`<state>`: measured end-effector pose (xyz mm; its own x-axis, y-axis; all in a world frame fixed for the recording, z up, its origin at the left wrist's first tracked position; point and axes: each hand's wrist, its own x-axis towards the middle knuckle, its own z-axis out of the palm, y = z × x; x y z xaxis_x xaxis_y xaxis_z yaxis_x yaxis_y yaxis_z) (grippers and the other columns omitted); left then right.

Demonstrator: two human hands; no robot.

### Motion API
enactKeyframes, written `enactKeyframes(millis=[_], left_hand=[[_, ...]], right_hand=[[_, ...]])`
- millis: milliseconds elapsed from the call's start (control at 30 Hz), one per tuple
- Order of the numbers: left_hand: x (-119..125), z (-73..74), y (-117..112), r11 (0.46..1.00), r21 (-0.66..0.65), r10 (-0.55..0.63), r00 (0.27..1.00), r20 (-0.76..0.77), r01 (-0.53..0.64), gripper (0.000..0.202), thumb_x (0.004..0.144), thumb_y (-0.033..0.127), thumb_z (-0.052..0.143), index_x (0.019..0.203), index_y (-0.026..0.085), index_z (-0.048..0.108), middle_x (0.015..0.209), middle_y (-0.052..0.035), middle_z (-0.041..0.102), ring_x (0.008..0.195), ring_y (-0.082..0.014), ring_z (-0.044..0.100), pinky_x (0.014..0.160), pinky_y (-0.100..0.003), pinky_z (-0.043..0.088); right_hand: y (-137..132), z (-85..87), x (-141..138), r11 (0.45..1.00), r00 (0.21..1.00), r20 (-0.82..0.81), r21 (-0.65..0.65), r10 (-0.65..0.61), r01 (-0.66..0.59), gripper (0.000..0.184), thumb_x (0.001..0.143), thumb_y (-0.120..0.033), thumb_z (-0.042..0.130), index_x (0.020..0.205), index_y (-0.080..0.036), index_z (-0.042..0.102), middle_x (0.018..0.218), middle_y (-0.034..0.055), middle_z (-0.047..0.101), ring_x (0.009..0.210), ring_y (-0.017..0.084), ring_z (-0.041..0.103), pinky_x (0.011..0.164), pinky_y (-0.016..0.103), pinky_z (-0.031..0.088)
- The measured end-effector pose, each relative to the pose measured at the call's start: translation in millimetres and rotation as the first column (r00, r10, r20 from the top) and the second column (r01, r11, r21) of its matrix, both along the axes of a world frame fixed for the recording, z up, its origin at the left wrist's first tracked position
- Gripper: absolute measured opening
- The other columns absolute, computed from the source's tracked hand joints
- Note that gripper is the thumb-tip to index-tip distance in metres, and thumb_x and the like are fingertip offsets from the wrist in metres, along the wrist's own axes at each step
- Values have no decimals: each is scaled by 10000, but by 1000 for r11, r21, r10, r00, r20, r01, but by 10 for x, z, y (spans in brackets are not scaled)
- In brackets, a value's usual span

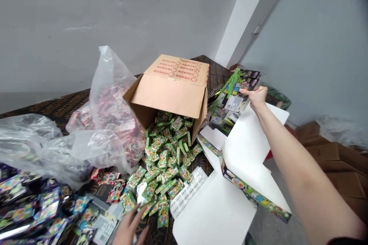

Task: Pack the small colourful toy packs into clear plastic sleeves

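At the bottom, my left hand (130,226) has its fingers apart beside a spill of small green packets (169,160). These come out of a tipped cardboard box (169,92) that lies with its mouth toward me. My right hand (257,96) reaches far out to the right, thumb and fingers closed on black-and-green printed packaging (244,82); how many pieces it holds is unclear. Below that arm lies an unfolded white display box (212,206) with a green printed edge. A sheet of white stickers (188,193) rests against its left side.
Clear plastic bags (105,103), one full of red packets, lie left of the box. Dark purple packets (31,206) are heaped at the lower left. Brown cartons (333,157) stand on the floor at right. A grey wall (100,15) rises behind the table.
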<state>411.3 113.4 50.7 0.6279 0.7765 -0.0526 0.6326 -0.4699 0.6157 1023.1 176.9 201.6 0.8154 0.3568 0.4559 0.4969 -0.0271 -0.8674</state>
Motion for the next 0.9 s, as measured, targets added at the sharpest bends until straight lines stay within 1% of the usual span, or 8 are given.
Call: enactKeyframes(millis=[100, 200, 333, 500, 633, 700, 800, 900], left_hand=[[880, 151, 161, 988, -107, -99, 991, 88, 109, 456, 808, 263, 468, 1262, 237, 443, 1302, -87, 481, 1190, -241, 458, 964, -411, 407], [1969, 253, 335, 950, -165, -211, 935, 285, 265, 696, 754, 247, 548, 1371, 156, 239, 1391, -143, 353, 1272, -250, 345, 1044, -421, 297], [3009, 115, 418, 914, -150, -261, 831, 492, 376, 961, 739, 200, 558, 1373, 74, -153, 1434, -216, 210, 1320, -236, 245, 1057, -388, 272], [3253, -332, 160, 992, -75, -43, 823, 567, 104, 802, 818, 188, 445, 1380, 141, -125, 1478, -165, 56, 1359, -212, 88, 1097, -393, 182], [3276, -581, 4, 953, 59, -279, 788, 549, 296, 687, 807, 201, 463, 1377, 162, 83, 1485, -140, -27, 1360, -247, -16, 1096, -458, 133], [3421, -612, 44, 966, -59, -180, 816, 550, 252, 723, 789, 195, 490, 1376, 134, 72, 1483, -153, 4, 1361, -244, -8, 1104, -443, 116], [3787, -601, 279, 944, -330, 186, 845, 501, -12, 832, 762, 160, 529, 1370, 81, -33, 1470, -204, 13, 1360, -265, 21, 1107, -440, 109], [4147, -615, 622, 918, -396, 247, 827, 505, -32, 894, 710, 150, 610, 1361, 72, 2, 1451, -244, 73, 1348, -328, 65, 1083, -506, 120]], right_hand=[[-169, -13, -246, 998, 999, 1, 24, -50, 50, 360, 385, -319, 802, 572, -183, 526, 738, 72, 645, 714, 253, 621, 610, 370, 536], [-302, -227, -528, 997, 999, -47, -76, 13, -17, 337, 439, -334, 779, 647, -164, 575, 786, 93, 664, 738, 259, 628, 642, 384, 533], [-356, -577, -752, 949, 986, -92, -274, 138, -158, 317, 479, -354, 746, 660, -134, 606, 721, 94, 673, 712, 261, 631, 621, 365, 518], [-319, -667, -730, 883, 985, -15, -441, 172, -161, 272, 503, -351, 737, 605, -133, 612, 645, 70, 661, 654, 239, 611, 573, 324, 497], [-243, -630, -601, 873, 982, -30, -452, 188, -182, 277, 498, -347, 746, 606, -122, 625, 661, 65, 666, 644, 233, 610, 564, 317, 489], [-191, -617, -493, 875, 978, -69, -436, 199, -209, 281, 475, -339, 763, 599, -124, 631, 670, 68, 672, 639, 234, 611, 559, 318, 490], [-129, -593, -280, 875, 958, -161, -393, 238, -284, 304, 417, -315, 799, 605, -139, 639, 688, 64, 684, 642, 231, 617, 578, 325, 505], [-138, -597, -66, 837, 902, -275, -355, 331, -416, 374, 372, -304, 823, 661, -134, 656, 717, 59, 694, 656, 219, 628, 624, 338, 520]])
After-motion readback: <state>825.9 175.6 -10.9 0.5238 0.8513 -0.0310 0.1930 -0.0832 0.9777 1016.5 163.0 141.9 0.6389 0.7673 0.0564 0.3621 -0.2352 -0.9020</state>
